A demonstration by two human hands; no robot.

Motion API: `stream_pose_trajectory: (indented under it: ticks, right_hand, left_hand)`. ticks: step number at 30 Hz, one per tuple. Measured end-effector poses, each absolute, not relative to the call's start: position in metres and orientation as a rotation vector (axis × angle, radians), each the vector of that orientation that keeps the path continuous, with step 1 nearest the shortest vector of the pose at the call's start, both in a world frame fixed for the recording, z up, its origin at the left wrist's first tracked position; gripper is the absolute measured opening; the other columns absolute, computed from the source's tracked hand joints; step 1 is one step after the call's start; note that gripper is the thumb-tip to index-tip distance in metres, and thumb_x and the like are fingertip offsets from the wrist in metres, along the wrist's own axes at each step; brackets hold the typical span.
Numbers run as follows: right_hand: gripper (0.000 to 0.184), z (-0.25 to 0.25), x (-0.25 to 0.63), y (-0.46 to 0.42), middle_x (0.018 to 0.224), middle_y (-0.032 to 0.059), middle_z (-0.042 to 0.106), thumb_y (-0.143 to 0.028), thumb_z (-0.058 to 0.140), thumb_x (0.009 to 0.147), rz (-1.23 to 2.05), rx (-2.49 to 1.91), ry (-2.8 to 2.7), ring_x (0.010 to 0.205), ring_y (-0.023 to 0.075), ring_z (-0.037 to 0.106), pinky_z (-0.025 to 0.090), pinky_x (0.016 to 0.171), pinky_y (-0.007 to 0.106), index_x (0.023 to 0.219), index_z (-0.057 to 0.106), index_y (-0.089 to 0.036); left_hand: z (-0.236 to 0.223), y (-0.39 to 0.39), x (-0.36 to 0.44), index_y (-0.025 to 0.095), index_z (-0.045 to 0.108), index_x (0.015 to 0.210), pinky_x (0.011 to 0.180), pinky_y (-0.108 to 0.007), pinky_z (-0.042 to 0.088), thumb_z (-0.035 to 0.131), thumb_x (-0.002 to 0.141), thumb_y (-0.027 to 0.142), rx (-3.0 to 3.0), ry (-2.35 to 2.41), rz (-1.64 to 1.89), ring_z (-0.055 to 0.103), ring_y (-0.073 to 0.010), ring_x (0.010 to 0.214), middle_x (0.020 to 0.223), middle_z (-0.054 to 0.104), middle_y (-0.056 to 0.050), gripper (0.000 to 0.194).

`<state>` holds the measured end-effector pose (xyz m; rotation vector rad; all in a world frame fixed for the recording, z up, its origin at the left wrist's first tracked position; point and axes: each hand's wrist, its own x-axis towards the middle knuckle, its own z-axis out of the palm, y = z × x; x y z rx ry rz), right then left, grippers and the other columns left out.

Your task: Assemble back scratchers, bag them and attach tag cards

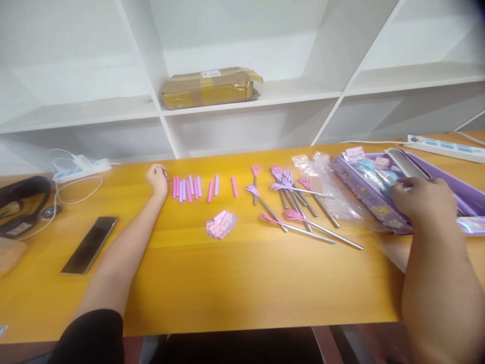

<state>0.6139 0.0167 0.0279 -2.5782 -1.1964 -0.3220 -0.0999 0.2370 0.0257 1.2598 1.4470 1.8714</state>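
Observation:
My left hand (157, 180) rests on the table (242, 283), its fingers loosely curled with nothing showing in them. Just right of it lie several pink and purple tubes (189, 189). My right hand (414, 198) reaches into a purple patterned box (373, 197); its fingertips are hidden among the contents. Clear plastic packets (366, 169) lie in the box beside that hand. Between my hands are several hand-shaped back scratchers (297, 217) with metal rods and pink or purple heads. A small pile of printed pink cards (222, 224) lies in front of the tubes.
Clear plastic bags (333, 187) lie left of the box. A phone (90, 245), headphones (26, 202) and a power strip (81, 170) are at the left. Another power strip (447, 147) lies behind the box. A taped parcel (210, 87) sits on the white shelf (299, 93).

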Motion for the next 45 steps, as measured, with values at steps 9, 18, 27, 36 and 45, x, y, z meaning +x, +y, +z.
stream_pose_trajectory:
  ticks: [9, 18, 27, 36, 45]
  right_hand:
    - [0.061, 0.046, 0.576, 0.018, 0.141, 0.0300, 0.063, -0.042, 0.043, 0.102, -0.221, -2.531, -1.103, 0.126, 0.0426, 0.064, 0.051, 0.105, 0.054, 0.139, 0.080, -0.011]
    - [0.028, 0.051, 0.517, 0.031, 0.120, 0.0155, 0.073, -0.033, 0.053, 0.098, -0.102, -2.074, -1.573, 0.096, 0.0244, 0.065, 0.050, 0.098, 0.038, 0.105, 0.077, -0.021]
    - [0.021, 0.038, 0.473, 0.040, 0.108, 0.0106, 0.070, -0.037, 0.059, 0.100, 0.102, -1.733, -1.934, 0.085, 0.0225, 0.063, 0.050, 0.090, 0.039, 0.099, 0.073, -0.022]
    - [0.019, 0.036, 0.466, 0.042, 0.114, 0.0116, 0.072, -0.034, 0.059, 0.102, 0.054, -1.844, -1.928, 0.090, 0.0236, 0.064, 0.048, 0.089, 0.038, 0.104, 0.073, -0.022]
    - [0.034, 0.024, 0.484, 0.051, 0.120, 0.0157, 0.077, -0.032, 0.050, 0.102, -0.033, -2.181, -1.845, 0.110, 0.0313, 0.067, 0.049, 0.092, 0.039, 0.116, 0.078, -0.017]
  left_hand:
    - [0.021, 0.241, -0.104, 0.021, 0.054, 0.069, 0.047, -0.019, 0.035, 0.051, 0.089, 0.014, 1.237, 1.448, 1.838, 0.045, -0.0095, 0.047, 0.055, 0.047, 0.005, 0.022]
    - [0.022, 0.240, -0.099, 0.022, 0.053, 0.068, 0.046, -0.018, 0.035, 0.050, 0.088, 0.013, 1.246, 1.444, 1.793, 0.044, -0.0093, 0.045, 0.052, 0.046, 0.006, 0.022]
    - [0.021, 0.241, -0.099, 0.021, 0.053, 0.067, 0.045, -0.019, 0.034, 0.047, 0.086, 0.007, 1.249, 1.434, 1.782, 0.043, -0.0095, 0.044, 0.051, 0.046, 0.005, 0.025]
    - [0.017, 0.244, -0.101, 0.021, 0.056, 0.067, 0.047, -0.019, 0.034, 0.047, 0.085, 0.005, 1.270, 1.392, 1.788, 0.044, -0.0091, 0.045, 0.053, 0.048, 0.005, 0.025]
    - [0.018, 0.244, -0.100, 0.020, 0.056, 0.065, 0.046, -0.020, 0.033, 0.044, 0.083, 0.001, 1.267, 1.385, 1.780, 0.044, -0.0091, 0.043, 0.051, 0.049, 0.005, 0.028]
